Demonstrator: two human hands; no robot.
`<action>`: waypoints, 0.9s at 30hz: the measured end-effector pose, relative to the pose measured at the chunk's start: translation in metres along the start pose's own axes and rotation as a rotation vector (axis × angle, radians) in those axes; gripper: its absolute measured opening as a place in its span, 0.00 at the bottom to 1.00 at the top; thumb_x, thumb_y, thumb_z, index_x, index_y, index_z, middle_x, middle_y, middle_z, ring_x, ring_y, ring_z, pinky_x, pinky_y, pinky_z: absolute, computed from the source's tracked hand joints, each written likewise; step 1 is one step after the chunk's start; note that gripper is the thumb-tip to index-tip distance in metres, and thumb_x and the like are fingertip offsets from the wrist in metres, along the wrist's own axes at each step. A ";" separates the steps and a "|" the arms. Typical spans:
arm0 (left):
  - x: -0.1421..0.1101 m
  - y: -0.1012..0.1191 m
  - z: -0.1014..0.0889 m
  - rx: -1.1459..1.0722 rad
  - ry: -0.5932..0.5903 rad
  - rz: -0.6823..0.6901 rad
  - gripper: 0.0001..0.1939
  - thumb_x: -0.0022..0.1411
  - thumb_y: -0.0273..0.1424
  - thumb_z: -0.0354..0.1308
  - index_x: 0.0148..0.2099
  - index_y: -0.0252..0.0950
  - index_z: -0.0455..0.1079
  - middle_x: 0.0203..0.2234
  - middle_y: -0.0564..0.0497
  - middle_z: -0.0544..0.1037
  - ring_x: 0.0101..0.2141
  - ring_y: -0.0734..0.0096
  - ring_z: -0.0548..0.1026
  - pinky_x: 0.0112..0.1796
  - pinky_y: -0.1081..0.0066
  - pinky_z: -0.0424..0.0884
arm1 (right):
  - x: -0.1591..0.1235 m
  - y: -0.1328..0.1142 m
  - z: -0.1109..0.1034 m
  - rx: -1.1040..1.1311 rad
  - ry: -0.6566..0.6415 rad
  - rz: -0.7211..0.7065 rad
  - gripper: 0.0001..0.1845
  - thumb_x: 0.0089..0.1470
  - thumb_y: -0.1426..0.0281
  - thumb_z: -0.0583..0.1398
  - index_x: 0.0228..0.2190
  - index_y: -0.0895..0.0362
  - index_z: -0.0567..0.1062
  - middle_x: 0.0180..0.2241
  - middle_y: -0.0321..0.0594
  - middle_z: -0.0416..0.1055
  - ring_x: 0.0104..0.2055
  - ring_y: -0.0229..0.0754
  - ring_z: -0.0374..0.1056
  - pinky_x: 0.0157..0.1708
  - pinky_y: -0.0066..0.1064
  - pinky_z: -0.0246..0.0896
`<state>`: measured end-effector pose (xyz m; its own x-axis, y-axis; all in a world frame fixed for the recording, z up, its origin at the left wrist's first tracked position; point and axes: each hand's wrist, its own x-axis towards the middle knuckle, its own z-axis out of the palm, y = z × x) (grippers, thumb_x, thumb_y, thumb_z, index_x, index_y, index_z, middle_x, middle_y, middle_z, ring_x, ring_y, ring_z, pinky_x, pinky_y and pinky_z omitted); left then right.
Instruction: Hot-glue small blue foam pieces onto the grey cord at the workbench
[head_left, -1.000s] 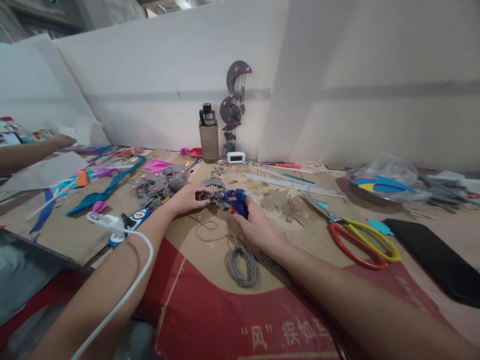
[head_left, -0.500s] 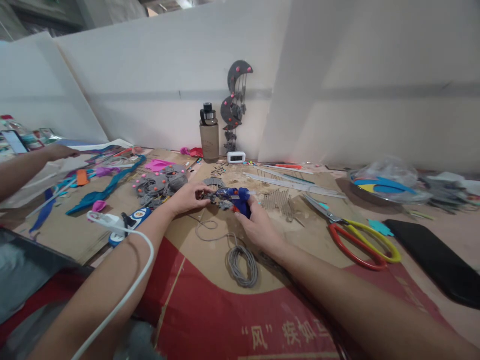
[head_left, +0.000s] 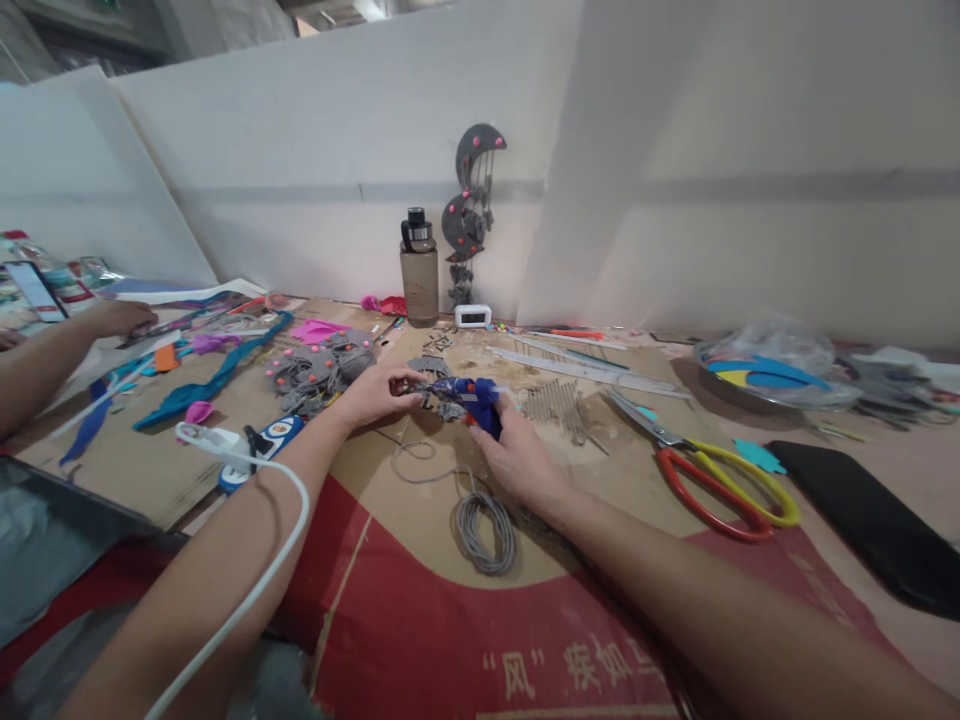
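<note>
In the left of the frame, a co-worker's hand (head_left: 121, 318) rests. Left of centre, the left hand (head_left: 379, 396) curls, thumb near fingers, beside a small gray piece (head_left: 448, 410); whether it pinches it is hard to tell. Mid-frame, the right hand (head_left: 521, 455) grips a blue glue gun (head_left: 481, 392), nozzle leftward, above coiled cord (head_left: 470, 538). Scissors (head_left: 670, 437) lie centre right.

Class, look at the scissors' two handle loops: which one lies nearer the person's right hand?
The red loop, on the side toward the right hand, which holds a blue glue gun. The yellow loop lies farther off, nearer the black slab.
</note>
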<state>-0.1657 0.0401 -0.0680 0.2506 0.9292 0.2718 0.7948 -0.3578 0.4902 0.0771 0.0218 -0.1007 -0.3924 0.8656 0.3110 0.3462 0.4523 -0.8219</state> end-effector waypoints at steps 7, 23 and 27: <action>0.000 -0.004 0.001 -0.019 0.002 -0.030 0.21 0.53 0.40 0.59 0.46 0.35 0.75 0.27 0.52 0.73 0.25 0.75 0.65 0.28 0.74 0.61 | -0.002 -0.007 -0.003 -0.021 0.029 0.006 0.16 0.52 0.70 0.54 0.45 0.56 0.66 0.41 0.46 0.71 0.43 0.46 0.66 0.44 0.39 0.60; 0.000 -0.006 0.001 0.056 -0.084 0.035 0.19 0.53 0.38 0.59 0.46 0.36 0.75 0.30 0.51 0.73 0.28 0.73 0.66 0.31 0.74 0.63 | -0.001 0.000 -0.001 0.011 0.022 -0.015 0.18 0.53 0.70 0.54 0.48 0.56 0.64 0.43 0.45 0.70 0.44 0.45 0.66 0.47 0.39 0.59; 0.001 -0.008 -0.001 0.075 -0.149 0.079 0.18 0.53 0.34 0.59 0.46 0.36 0.75 0.36 0.49 0.74 0.33 0.70 0.69 0.35 0.73 0.65 | 0.001 0.002 -0.001 0.052 0.018 0.011 0.19 0.52 0.71 0.54 0.48 0.56 0.64 0.45 0.44 0.70 0.46 0.46 0.66 0.49 0.40 0.59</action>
<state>-0.1721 0.0434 -0.0712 0.3883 0.9041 0.1784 0.8071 -0.4271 0.4076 0.0783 0.0236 -0.1018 -0.3729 0.8746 0.3098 0.3059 0.4311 -0.8489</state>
